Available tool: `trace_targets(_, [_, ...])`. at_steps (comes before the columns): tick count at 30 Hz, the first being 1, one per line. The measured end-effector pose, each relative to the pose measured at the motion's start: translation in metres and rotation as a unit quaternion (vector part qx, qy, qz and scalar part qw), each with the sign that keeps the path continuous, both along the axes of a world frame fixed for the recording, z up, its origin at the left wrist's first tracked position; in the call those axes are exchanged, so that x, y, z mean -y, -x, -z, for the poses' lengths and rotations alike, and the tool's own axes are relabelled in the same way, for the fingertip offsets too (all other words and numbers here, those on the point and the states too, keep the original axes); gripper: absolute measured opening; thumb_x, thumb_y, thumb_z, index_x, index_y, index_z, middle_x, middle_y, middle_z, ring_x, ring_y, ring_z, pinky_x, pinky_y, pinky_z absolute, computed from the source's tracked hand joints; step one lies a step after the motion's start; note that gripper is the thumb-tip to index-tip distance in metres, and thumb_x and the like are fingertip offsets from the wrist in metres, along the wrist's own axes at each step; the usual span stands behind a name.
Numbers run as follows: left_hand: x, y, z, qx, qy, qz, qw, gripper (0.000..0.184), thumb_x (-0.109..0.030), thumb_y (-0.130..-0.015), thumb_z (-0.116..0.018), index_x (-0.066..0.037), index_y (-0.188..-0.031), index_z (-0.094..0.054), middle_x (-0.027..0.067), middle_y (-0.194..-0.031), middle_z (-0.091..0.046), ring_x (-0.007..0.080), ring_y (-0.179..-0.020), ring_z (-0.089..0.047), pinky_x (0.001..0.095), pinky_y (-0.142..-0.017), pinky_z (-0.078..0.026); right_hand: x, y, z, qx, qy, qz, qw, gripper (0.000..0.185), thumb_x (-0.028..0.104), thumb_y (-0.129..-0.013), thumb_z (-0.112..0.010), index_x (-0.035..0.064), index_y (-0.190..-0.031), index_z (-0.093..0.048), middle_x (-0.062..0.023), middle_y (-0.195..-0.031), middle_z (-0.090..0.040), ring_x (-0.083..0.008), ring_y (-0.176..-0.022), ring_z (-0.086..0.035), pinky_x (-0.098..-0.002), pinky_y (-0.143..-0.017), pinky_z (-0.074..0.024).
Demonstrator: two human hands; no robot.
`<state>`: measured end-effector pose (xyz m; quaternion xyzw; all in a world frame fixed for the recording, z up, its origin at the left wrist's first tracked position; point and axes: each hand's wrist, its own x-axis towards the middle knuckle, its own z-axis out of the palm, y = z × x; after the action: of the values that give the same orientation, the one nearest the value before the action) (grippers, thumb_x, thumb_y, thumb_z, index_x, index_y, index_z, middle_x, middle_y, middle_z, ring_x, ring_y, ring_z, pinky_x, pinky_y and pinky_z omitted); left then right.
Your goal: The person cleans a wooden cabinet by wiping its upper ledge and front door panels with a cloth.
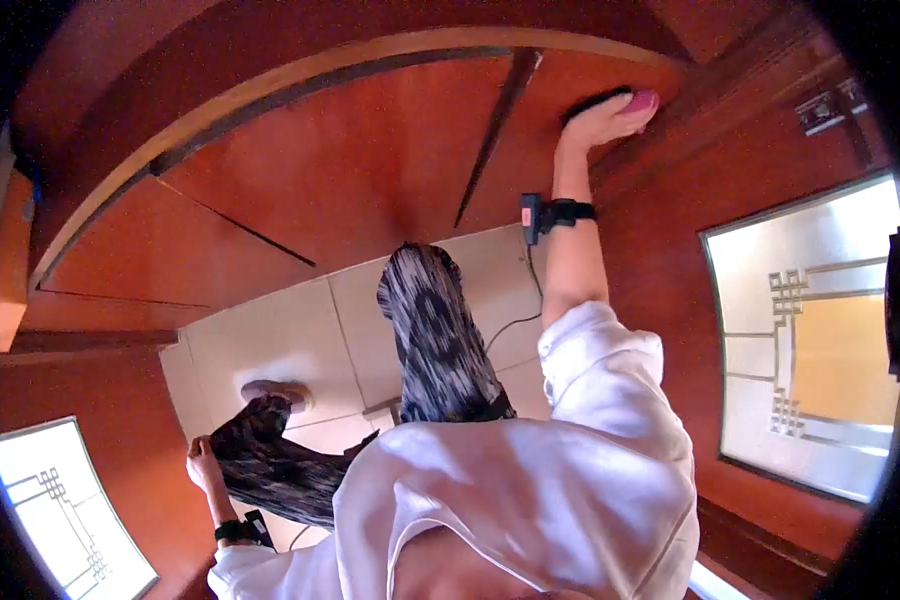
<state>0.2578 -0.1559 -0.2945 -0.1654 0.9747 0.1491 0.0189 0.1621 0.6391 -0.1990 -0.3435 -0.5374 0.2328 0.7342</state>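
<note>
pink brush (643, 101) held in partly closed right fingers (630, 122)

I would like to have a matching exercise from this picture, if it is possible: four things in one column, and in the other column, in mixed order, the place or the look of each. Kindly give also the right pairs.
Things:
1. Right hand
2. Left hand
3. Shirt
4. Floor

Places and looks:
A. Pale and tiled
B. Low, beside a dark patterned trouser leg
C. White, with a sleeve pushed up
D. Holding a pink object at the reddish-brown panel

Right pairs: 1-D, 2-B, 3-C, 4-A
</note>
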Motion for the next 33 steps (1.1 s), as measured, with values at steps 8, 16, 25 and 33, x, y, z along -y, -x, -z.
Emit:
trace_targets(8, [0.011, 0.004, 0.009, 0.006, -0.002, -0.011, 1.000, 0.028, -0.035, -0.087, -0.050, -0.016, -0.088, -0.070, 0.0092, -0.083, -0.068, 0.0296, -0.077, -0.064, 0.0394, -0.067, -0.048, 0.041, 0.021, 0.128, -0.213, 0.263, -0.123, 0.933, 0.046, 0.027, -0.097, -0.042, -0.0024, -0.132, -0.040, -0.0212, -0.134, -0.043, -0.0336, -0.115, -0.047, -0.0411, -0.097, -0.0386])
trace_targets(16, [-0.019, 0.007, -0.001, -0.023, 0.029, 0.014, 0.999, 0.031, -0.039, -0.089, -0.048, -0.016, -0.088, -0.069, 0.0118, -0.084, -0.067, 0.0332, -0.078, -0.063, 0.0420, -0.067, -0.048, 0.108, 0.016, 0.057, -0.360, 0.380, -0.324, 0.788, 0.049, 0.023, -0.097, -0.042, 0.0117, -0.142, -0.026, -0.0071, -0.131, -0.045, -0.0210, -0.105, -0.049, -0.0350, -0.088, -0.0436])
trace_targets(25, [-0.020, 0.004, -0.005, 0.002, 0.057, 0.015, 0.998, 0.028, -0.036, -0.089, -0.049, -0.015, -0.090, -0.069, 0.0130, -0.084, -0.067, 0.0331, -0.077, -0.063, 0.0411, -0.066, -0.048, 0.017, -0.003, -0.010, -0.014, -0.036, -0.097, 0.995, 0.051, 0.017, -0.096, -0.042, -0.0015, -0.140, -0.026, -0.0226, -0.144, -0.026, -0.0353, -0.133, -0.027, -0.0423, -0.110, -0.0207])
trace_targets(33, [0.003, -0.008, -0.005, 0.003, 0.032, -0.025, 0.999, 0.036, -0.038, -0.091, -0.048, -0.010, -0.092, -0.070, 0.0101, -0.088, -0.069, 0.0276, -0.078, -0.064, 0.0374, -0.068, -0.047, 0.007, 0.002, 0.128, -0.102, 0.151, -0.098, 0.978, 0.049, 0.023, -0.098, -0.037, -0.0036, -0.139, -0.029, -0.0226, -0.143, -0.029, -0.0347, -0.127, -0.036, -0.0415, -0.106, -0.0295])
